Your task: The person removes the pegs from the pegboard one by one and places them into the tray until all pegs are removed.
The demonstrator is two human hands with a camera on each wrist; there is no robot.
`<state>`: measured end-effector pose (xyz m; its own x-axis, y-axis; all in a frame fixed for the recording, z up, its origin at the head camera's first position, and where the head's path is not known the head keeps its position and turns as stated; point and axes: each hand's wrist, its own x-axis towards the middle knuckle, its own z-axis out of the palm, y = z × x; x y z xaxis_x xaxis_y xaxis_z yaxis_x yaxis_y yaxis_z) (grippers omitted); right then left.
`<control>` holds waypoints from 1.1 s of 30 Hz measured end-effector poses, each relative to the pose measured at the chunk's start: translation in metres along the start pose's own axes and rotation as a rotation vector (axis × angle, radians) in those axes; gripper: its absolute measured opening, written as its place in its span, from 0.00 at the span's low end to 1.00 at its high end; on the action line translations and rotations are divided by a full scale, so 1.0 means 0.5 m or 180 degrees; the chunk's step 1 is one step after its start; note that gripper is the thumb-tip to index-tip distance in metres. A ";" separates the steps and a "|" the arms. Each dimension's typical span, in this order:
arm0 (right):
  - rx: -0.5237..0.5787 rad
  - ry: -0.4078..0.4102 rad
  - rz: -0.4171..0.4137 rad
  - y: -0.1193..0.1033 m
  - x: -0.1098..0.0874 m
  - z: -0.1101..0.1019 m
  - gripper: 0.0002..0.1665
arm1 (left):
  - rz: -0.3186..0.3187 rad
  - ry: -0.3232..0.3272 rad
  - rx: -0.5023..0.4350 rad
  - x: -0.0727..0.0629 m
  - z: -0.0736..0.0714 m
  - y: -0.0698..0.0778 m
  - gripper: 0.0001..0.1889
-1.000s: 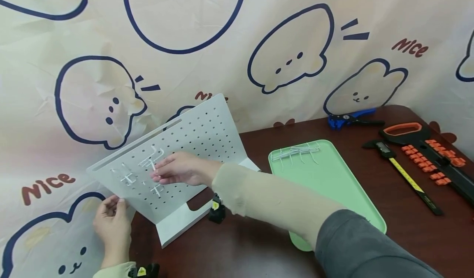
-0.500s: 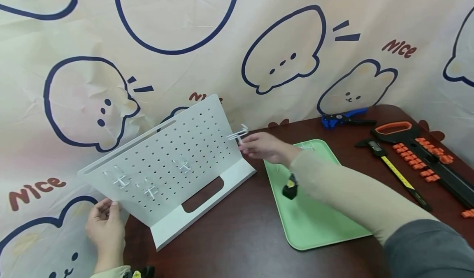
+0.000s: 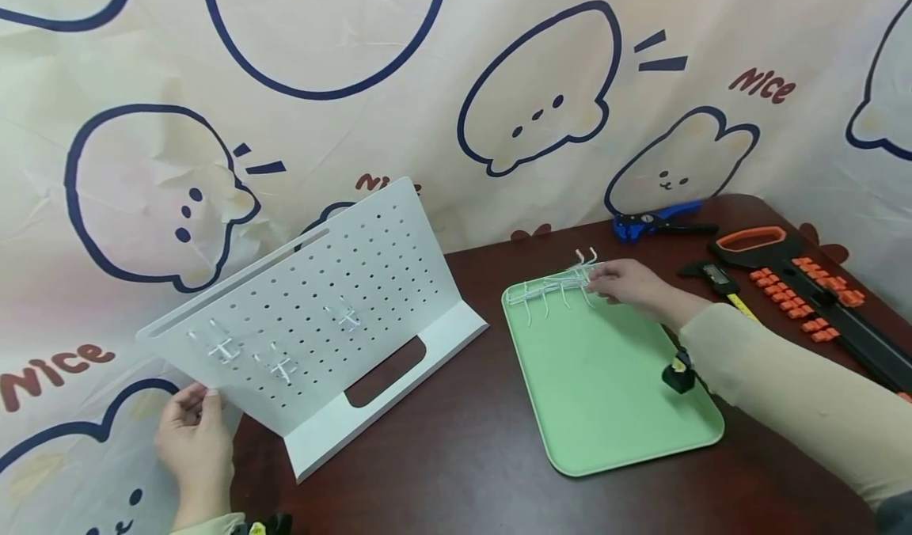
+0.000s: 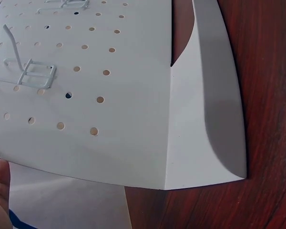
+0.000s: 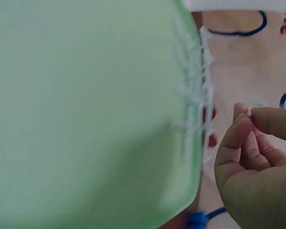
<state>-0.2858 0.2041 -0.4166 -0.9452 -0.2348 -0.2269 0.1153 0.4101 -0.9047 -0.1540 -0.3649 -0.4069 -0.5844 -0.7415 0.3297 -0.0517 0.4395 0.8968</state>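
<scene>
A white pegboard leans back on its angled base, with three white wire hooks on it, one of them a hook near the middle. At the board's lower left edge, my left hand pinches the rim between thumb and fingers; in the left wrist view only some fingers show. Over the far edge of a green tray, my right hand pinches a white wire hook whose prongs point up. Several similar hooks lie along the tray's far end, close to or touching the held one.
Blue-handled pliers lie behind the tray. To its right are a caliper with a yellow scale and a black tool with orange pieces. A printed cloth hangs behind the dark wooden table.
My right hand has moved right from the pegboard to the tray, carrying the wire hook away from the board. My left hand has stayed at the board's edge.
</scene>
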 end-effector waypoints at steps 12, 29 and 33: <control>0.1117 0.0001 0.0464 0.065 -0.019 -0.023 0.26 | 0.0056 0.0069 0.0059 -0.003 -0.003 0.002 0.11; 0.0771 0.0192 0.0626 0.056 0.002 -0.003 0.27 | 0.0051 0.0078 0.0018 -0.007 -0.003 0.000 0.10; 0.0431 0.0214 0.0616 0.052 0.003 -0.006 0.29 | 0.0017 0.0067 0.0030 -0.007 -0.002 -0.001 0.12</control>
<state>-0.2854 0.2171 -0.4391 -0.9191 -0.1024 -0.3804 0.3319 0.3190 -0.8877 -0.1511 -0.3629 -0.4081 -0.5676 -0.7495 0.3408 -0.0563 0.4483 0.8921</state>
